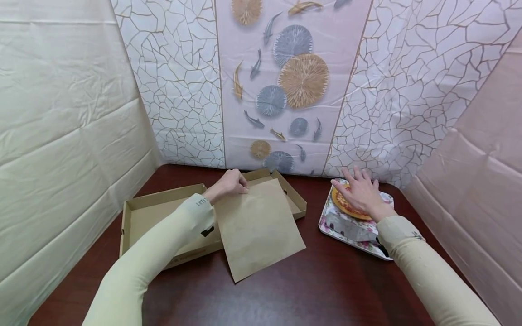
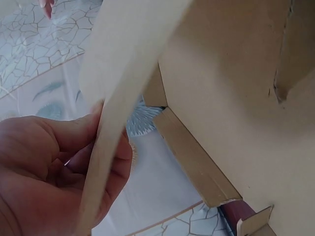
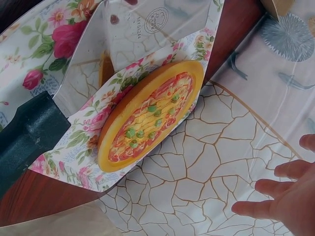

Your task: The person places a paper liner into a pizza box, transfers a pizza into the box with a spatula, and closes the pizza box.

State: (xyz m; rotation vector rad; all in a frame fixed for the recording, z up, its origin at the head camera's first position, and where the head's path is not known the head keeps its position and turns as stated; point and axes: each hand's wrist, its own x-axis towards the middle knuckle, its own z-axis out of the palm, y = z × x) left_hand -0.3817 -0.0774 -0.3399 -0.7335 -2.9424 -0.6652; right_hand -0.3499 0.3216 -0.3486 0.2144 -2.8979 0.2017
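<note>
In the middle of the head view, the left hand (image 1: 229, 183) pinches a brown paper sheet (image 1: 261, 228) over the open cardboard box (image 1: 159, 213), its front print illegible; the left cuff (image 1: 201, 203) seems to start "Let". At right, the right hand (image 1: 360, 192), fingers spread, is near a pizza (image 3: 150, 115) and a spatula (image 3: 162, 44) stamped roughly "MY 54244".

The left cuff (image 1: 199, 211) is pale cream, bearing small dark lettering, not fully legible. Behind the left cuff, the left sleeve (image 1: 163, 242) is long, plain and the same cream, with creases; ahead of it, the left hand (image 1: 229, 183) is bare. Well right of the left cuff, a matching right sleeve (image 1: 440, 278) ends in a dark-marked right cuff (image 1: 396, 233).
</note>
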